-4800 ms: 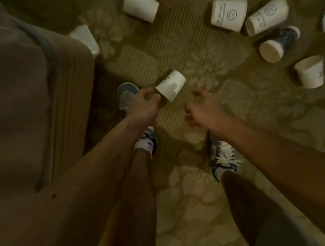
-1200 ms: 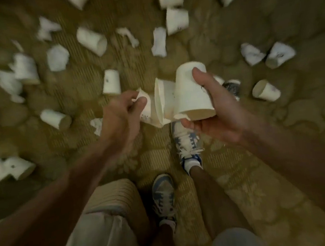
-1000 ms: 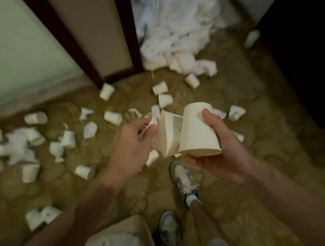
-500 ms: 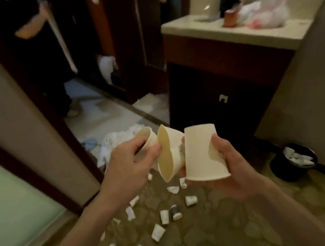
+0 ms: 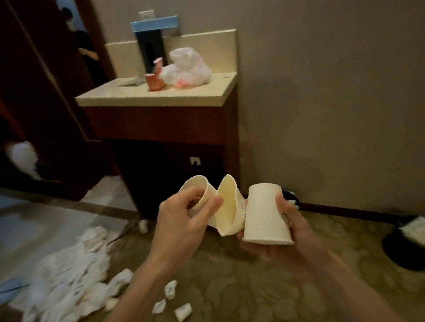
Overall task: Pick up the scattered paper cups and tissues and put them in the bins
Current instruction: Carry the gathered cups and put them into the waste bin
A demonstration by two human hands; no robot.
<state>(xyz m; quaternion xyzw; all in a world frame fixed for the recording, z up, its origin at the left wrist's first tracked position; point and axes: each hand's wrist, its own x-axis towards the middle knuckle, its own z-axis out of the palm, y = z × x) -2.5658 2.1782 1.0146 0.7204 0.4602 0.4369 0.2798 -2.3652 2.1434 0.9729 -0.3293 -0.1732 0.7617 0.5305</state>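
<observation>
Centre frame: left hand [image 5: 184, 224] grips a small white paper cup [image 5: 195, 185], which is tilted with its mouth up-left. The fingers curl round its wall and the thumb tip lies against a squashed cream paper cup [image 5: 228, 203] just to its right. The squashed cup sits between both hands and touches both; cannot tell which hand carries it. Lower centre-right: right hand [image 5: 291, 235] grips an upside-down white paper cup [image 5: 262, 213], thumb on the near wall, fingers curled under the rim. All three cups are held in the air above the olive patterned carpet [image 5: 274, 306].

Lower right edge: black round bin [image 5: 410, 254] on the carpet by the wall, white tissues [image 5: 423, 233] sticking out of its top, well apart from the hands. Lower left: big pile of white tissue paper [image 5: 66, 281] on the floor. Bottom centre: a few crumpled white scraps [image 5: 183, 313] on the carpet, too blurred to tell cups from tissues. Upper centre: dark wooden cabinet [image 5: 165, 126] with a beige top, white plastic bag [image 5: 191, 68] on it.
</observation>
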